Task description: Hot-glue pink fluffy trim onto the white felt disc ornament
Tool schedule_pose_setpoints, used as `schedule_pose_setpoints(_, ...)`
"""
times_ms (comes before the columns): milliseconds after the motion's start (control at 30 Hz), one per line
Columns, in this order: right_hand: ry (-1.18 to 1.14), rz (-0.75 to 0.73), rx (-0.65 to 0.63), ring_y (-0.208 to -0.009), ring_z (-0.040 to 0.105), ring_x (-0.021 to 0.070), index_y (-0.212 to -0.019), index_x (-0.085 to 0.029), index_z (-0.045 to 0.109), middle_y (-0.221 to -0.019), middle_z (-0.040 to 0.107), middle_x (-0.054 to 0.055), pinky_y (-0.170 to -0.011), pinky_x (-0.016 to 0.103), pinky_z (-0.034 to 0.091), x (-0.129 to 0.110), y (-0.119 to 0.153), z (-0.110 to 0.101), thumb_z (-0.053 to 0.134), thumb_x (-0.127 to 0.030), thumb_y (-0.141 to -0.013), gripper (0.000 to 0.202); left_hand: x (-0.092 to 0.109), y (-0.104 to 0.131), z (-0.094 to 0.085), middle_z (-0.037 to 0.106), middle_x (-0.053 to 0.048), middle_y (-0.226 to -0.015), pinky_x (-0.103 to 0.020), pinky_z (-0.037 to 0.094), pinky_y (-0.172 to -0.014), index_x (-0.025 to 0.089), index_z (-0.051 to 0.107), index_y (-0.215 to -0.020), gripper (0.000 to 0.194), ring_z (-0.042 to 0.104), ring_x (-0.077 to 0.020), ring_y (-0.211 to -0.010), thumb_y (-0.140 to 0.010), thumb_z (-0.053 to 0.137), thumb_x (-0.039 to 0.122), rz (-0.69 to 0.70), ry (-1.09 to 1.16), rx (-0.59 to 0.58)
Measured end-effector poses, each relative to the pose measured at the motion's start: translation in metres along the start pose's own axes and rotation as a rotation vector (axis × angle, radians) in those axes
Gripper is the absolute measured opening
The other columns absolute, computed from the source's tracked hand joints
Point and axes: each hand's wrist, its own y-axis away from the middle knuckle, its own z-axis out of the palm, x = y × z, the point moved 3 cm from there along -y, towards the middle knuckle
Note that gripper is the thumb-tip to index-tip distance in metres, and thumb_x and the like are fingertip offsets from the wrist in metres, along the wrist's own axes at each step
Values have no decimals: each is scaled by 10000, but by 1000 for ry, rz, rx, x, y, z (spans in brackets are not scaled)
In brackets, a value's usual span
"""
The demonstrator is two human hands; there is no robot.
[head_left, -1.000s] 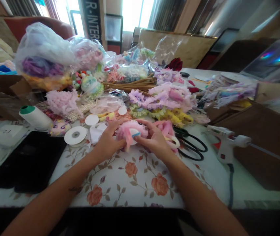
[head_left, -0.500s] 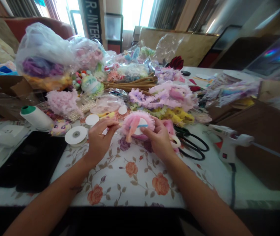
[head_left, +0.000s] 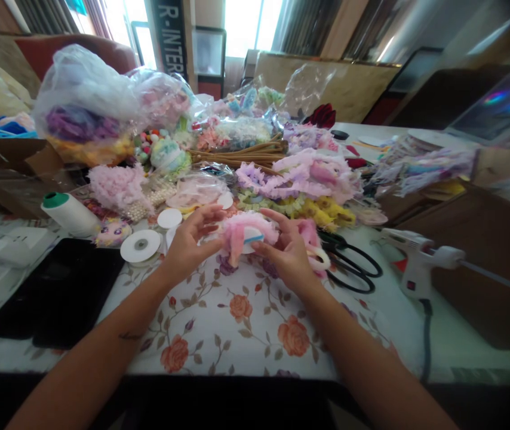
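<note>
Single head-worn view, looking forward and down, close over cluttered table [head_left: 246, 334], edges perhaps blurred

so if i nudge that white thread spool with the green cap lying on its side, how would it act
The thread spool lies on its side on the tablecloth, so a sideways push would probably roll it, likely in a curve since it looks tapered. It looks fully wound, so probably firm and fairly solid for its size. The thread surface likely grips rather than slips.

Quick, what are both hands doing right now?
Left hand: fingers spread open, touching the pink ruffled flower at its left side.
Right hand: closed on the pink ruffled flower, pinching it.
</note>
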Motion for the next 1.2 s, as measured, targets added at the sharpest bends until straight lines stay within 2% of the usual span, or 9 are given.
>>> schedule_pose_setpoints(167, 46, -31, -51, -996, 631, 215, -1239, -293, 568, -1149, 634, 55, -790, 330, 557, -3, 1, 3, 818, -289, -714, 581, 0, 3, 8, 620, -76, -1242, -313, 504, -951, 235, 561, -1238, 552, 614, -205, -1122, -716, 728, 166, -53, -44, -39)
schedule_pose_setpoints(333, 118, -60, -92, -1046, 605, 223, -1247, -284, 572, -1234, 599, 70, -840, 347, 535, -3, 2, 4, 806, -319, -730, 569, 1, 9, 14, 624, -73, -1173, -284, 530, -839, 234, 527, -1285, 606, 611, -197, -1047, -717, 723, 153, -5, -162, -48)
schedule_pose_setpoints(467, 84, -16, -116, -934, 625, 201, -1263, -282, 552, -1165, 612, 63, -798, 337, 541, -1, 1, 4, 822, -343, -708, 621, 4, 13, 16, 549, -91, -1276, -379, 492, -970, 275, 444, -1333, 646, 536, -231, -1191, -757, 704, 142, 191, -279, -34)
schedule_pose_setpoints(533, 86, -7, -136, -964, 622, 210, -1268, -287, 549, -1194, 603, 65, -804, 338, 542, 0, 1, 4, 824, -346, -704, 631, 9, 14, 18, 516, -97, -1288, -440, 432, -1054, 268, 484, -1268, 534, 489, -244, -1252, -788, 672, 125, 322, -331, -70)
schedule_pose_setpoints(600, 104, -13, -156, -1061, 597, 232, -1261, -294, 556, -1250, 582, 65, -845, 346, 536, 1, 1, 5, 826, -340, -701, 624, 13, 15, 19, 507, -99, -1278, -461, 402, -1082, 258, 540, -1193, 425, 463, -245, -1274, -812, 638, 98, 383, -380, -131)
schedule_pose_setpoints(700, 134, -14, -174, -1162, 551, 251, -1259, -308, 562, -1290, 564, 55, -912, 371, 517, 3, 1, 4, 820, -329, -710, 607, 15, 13, 19, 528, -90, -1262, -446, 417, -1071, 260, 602, -1142, 369, 472, -239, -1266, -826, 615, 69, 361, -399, -188)
schedule_pose_setpoints(833, 165, -10, -168, -1179, 540, 259, -1271, -315, 560, -1302, 557, 55, -930, 387, 511, 3, 2, 3, 818, -334, -708, 619, 12, 13, 19, 545, -90, -1270, -449, 424, -1073, 272, 625, -1168, 405, 499, -244, -1256, -818, 620, 69, 329, -395, -197)
schedule_pose_setpoints(1033, 188, -26, -178, -1098, 560, 230, -1268, -306, 564, -1242, 582, 56, -885, 362, 512, 1, 2, 2, 809, -325, -717, 603, 10, 12, 18, 602, -79, -1291, -437, 420, -1090, 262, 616, -1211, 451, 523, -236, -1266, -804, 611, 69, 289, -372, -204)
schedule_pose_setpoints(1200, 201, -45, -184, -1011, 591, 211, -1286, -301, 548, -1157, 604, 51, -830, 344, 519, 2, 1, 0, 804, -328, -724, 618, 13, 11, 19, 685, -50, -1226, -403, 466, -1053, 252, 637, -1188, 477, 615, -229, -1167, -748, 645, 66, 202, -299, -196)
